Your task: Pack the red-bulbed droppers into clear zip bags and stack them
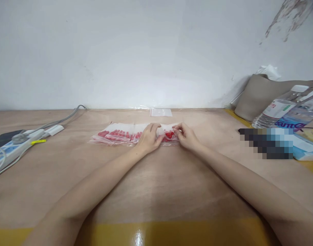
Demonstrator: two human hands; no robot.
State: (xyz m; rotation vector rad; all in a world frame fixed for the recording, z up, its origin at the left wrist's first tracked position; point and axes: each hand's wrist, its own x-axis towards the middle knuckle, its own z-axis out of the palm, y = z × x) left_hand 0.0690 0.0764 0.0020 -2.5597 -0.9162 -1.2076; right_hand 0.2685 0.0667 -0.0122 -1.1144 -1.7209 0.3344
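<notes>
Near the middle of the table, a clear plastic bag (169, 134) with small red pieces inside lies between my two hands. My left hand (148, 139) is curled at its left side, thumb and bent fingers on the plastic. At the right side, my right hand (186, 136) pinches the bag's edge between thumb and fingers. To the left, a row of similar clear bags (115, 134) with red pieces and white backs lies flat and overlapping. My left hand hides part of that row. The exact kind of the red pieces is too small to tell.
A small white-backed bag (161, 112) lies by the wall. On the left are a power strip (15, 147) and grey cable (69, 118). A grey-brown container (253, 97), water bottles (276, 111) and a blue-white pack (306, 147) stand or lie on the right.
</notes>
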